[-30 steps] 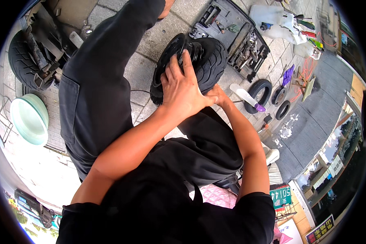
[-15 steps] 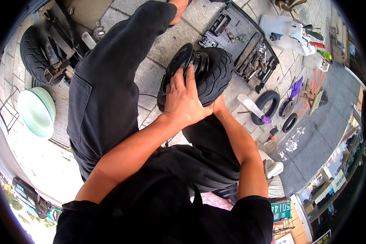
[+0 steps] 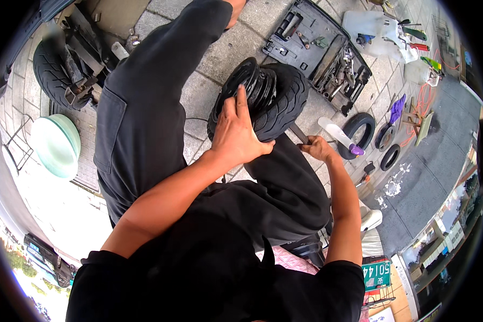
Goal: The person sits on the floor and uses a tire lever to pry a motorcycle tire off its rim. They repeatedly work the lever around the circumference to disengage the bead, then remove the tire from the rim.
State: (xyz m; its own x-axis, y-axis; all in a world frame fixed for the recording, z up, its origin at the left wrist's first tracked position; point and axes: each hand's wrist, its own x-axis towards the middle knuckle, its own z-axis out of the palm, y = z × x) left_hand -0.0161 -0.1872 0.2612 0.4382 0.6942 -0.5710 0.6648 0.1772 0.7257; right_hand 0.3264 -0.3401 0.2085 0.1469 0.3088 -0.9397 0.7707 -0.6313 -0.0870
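Observation:
My left hand (image 3: 234,137) grips a small black wheel, fingers over the dark rim (image 3: 260,88) and thumb at the bottom of the treaded tyre (image 3: 282,112). The wheel stands tilted between my legs. My right hand (image 3: 317,149) is closed around the end of a flat dark metal bar (image 3: 298,132), to the right of and below the wheel. The bar's far end reaches the tyre's lower right side, where I cannot make out exactly how it meets it. Part of the rim is hidden behind my left hand.
An open tool case (image 3: 290,45) lies above the wheel. To the right lie a loose tyre (image 3: 364,123), a white-and-purple bottle (image 3: 333,130), purple gloves (image 3: 397,107) and an orange cord (image 3: 423,99). At left are a pale-green basin (image 3: 52,147) and a vehicle's tyre (image 3: 48,72).
My right hand has come away from the tyre toward the lower right, and the bar it grips now shows. My left hand stays on the wheel; the whole view has shifted slightly.

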